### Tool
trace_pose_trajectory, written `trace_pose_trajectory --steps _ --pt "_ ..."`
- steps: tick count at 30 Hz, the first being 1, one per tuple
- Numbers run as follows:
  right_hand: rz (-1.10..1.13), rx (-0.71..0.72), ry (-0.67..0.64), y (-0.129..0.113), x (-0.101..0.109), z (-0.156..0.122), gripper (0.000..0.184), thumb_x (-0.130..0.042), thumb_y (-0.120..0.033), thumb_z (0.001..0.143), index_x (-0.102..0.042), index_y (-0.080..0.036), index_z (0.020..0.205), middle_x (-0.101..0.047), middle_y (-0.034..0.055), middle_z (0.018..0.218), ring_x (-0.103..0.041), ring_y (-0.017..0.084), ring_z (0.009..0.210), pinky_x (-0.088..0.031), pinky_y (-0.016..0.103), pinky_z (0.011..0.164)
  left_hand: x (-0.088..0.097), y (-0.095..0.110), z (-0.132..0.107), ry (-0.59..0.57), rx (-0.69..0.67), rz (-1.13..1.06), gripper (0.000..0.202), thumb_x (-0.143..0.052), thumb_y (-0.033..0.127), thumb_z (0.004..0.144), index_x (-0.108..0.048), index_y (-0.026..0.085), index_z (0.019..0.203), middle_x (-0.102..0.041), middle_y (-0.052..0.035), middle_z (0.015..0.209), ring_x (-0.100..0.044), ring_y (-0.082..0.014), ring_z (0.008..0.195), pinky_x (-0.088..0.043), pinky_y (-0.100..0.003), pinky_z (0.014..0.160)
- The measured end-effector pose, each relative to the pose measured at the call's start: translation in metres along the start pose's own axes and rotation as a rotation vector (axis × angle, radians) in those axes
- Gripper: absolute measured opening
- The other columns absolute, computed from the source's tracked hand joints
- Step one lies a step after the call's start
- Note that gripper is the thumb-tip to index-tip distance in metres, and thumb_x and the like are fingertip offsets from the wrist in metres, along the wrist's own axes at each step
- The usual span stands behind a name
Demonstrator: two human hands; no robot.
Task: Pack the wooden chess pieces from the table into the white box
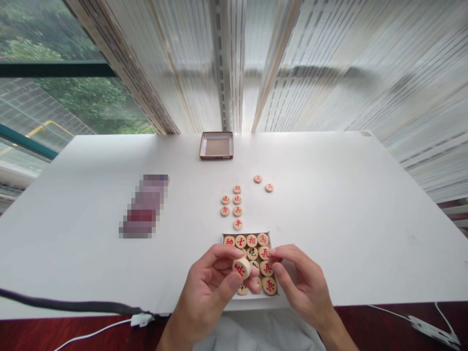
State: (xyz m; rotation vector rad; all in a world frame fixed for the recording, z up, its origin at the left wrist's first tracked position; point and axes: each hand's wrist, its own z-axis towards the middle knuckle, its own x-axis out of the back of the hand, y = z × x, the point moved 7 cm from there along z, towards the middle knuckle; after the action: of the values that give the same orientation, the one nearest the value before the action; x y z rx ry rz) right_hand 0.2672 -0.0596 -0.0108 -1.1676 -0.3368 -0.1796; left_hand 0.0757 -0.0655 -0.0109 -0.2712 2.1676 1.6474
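Observation:
My left hand [214, 278] pinches a round wooden Chinese chess piece [241, 268] with a red character, held above an open box [224, 236] at the table's front edge. In the box lie rows of chess pieces, red ones along the back row and right column, black ones in the middle. My left hand hides part of them. My right hand [305, 280] is at the box's right side, its thumb and index finger apart, the fingertips close to a red piece [263, 253]; whether they touch it I cannot tell.
Behind the box, several red pieces [237, 200] lie face up in two rough columns. Two more, one a red piece [269, 187], lie to their right. A box lid [218, 146] sits at the back edge. A blurred flat item [144, 207] lies left. Blinds [234, 63] hang behind.

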Motion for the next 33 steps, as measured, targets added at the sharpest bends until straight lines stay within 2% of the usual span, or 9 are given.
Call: trace_pose_trajectory --steps 2,4,11,15,18,21,25,30,33 --pt "0.006 0.0 0.002 0.001 0.0 0.0 0.025 -0.062 -0.012 0.095 -0.067 -0.024 0.116 -0.074 0.0064 0.101 -0.072 0.019 0.09 -0.06 0.03 0.079 0.006 0.005 0.0 0.036 -0.065 0.086 0.02 -0.077 0.03 0.089 -0.066 0.017 0.097 -0.077 -0.0078 0.095 -0.074 -0.0156 0.075 -0.061 -0.026 0.073" --pt "0.015 -0.003 -0.001 0.003 -0.001 -0.001 0.026 -0.062 -0.011 0.095 -0.067 -0.024 0.116 -0.073 0.0063 0.102 -0.071 0.019 0.092 -0.06 0.029 0.079 0.013 0.009 -0.002 0.099 -0.104 0.143 0.019 -0.079 0.028 0.087 -0.065 0.017 0.092 -0.076 -0.0071 0.098 -0.074 -0.0155 0.077 -0.061 -0.026 0.075" --pt "0.031 -0.014 -0.014 0.003 -0.002 -0.002 0.027 -0.061 -0.01 0.095 -0.066 -0.024 0.117 -0.072 0.0053 0.104 -0.07 0.018 0.094 -0.058 0.028 0.081 0.025 0.008 -0.003 0.235 -0.04 0.14 0.032 -0.083 0.036 0.083 -0.059 0.017 0.09 -0.078 -0.0067 0.091 -0.077 -0.018 0.071 -0.063 -0.028 0.072" --pt "0.032 -0.013 -0.011 0.003 -0.001 -0.002 0.027 -0.061 -0.01 0.095 -0.067 -0.025 0.117 -0.073 0.0051 0.104 -0.07 0.018 0.093 -0.058 0.028 0.081 0.026 0.008 0.0 0.261 -0.054 0.189 0.025 -0.079 0.035 0.087 -0.061 0.018 0.093 -0.078 -0.0065 0.093 -0.076 -0.0176 0.074 -0.063 -0.027 0.071" --pt "0.028 -0.014 -0.004 0.003 -0.001 -0.002 0.027 -0.061 -0.01 0.095 -0.067 -0.025 0.117 -0.073 0.0048 0.103 -0.07 0.018 0.093 -0.058 0.028 0.081 0.026 0.008 0.001 0.203 -0.064 0.301 0.017 -0.073 0.032 0.092 -0.065 0.018 0.099 -0.076 -0.0059 0.098 -0.076 -0.0171 0.08 -0.063 -0.028 0.076" --pt "0.029 -0.025 -0.006 0.003 -0.001 -0.002 0.026 -0.061 -0.01 0.095 -0.067 -0.025 0.116 -0.072 0.0044 0.103 -0.07 0.018 0.093 -0.058 0.028 0.081 0.022 0.013 0.001 0.061 -0.158 0.485 0.008 -0.068 0.026 0.096 -0.067 0.02 0.102 -0.072 -0.0046 0.104 -0.073 -0.0173 0.091 -0.061 -0.029 0.084" --pt "0.033 -0.028 -0.001 0.004 -0.001 -0.002 0.027 -0.061 -0.009 0.095 -0.067 -0.026 0.116 -0.072 0.0039 0.104 -0.069 0.017 0.094 -0.057 0.028 0.082 0.009 0.019 -0.003 -0.092 -0.284 0.817 0.011 -0.066 0.018 0.096 -0.068 0.026 0.104 -0.07 -0.0007 0.103 -0.067 -0.0138 0.091 -0.055 -0.024 0.081" --pt "0.032 -0.029 0.004 0.004 -0.002 -0.001 0.027 -0.061 -0.009 0.095 -0.067 -0.026 0.116 -0.072 0.0039 0.103 -0.069 0.017 0.093 -0.057 0.028 0.081 -0.011 0.013 -0.005 -0.216 -0.255 0.998 0.014 -0.059 0.014 0.098 -0.064 0.026 0.103 -0.069 0.0018 0.099 -0.065 -0.0135 0.089 -0.051 -0.026 0.081" --pt "0.032 -0.028 0.006 0.004 -0.001 0.0 0.027 -0.061 -0.009 0.095 -0.068 -0.026 0.115 -0.072 0.0043 0.102 -0.069 0.018 0.093 -0.057 0.029 0.081 -0.019 0.007 -0.004 -0.246 -0.21 1.092 0.017 -0.057 0.009 0.096 -0.062 0.025 0.1 -0.068 0.0021 0.094 -0.064 -0.0148 0.085 -0.05 -0.027 0.077"
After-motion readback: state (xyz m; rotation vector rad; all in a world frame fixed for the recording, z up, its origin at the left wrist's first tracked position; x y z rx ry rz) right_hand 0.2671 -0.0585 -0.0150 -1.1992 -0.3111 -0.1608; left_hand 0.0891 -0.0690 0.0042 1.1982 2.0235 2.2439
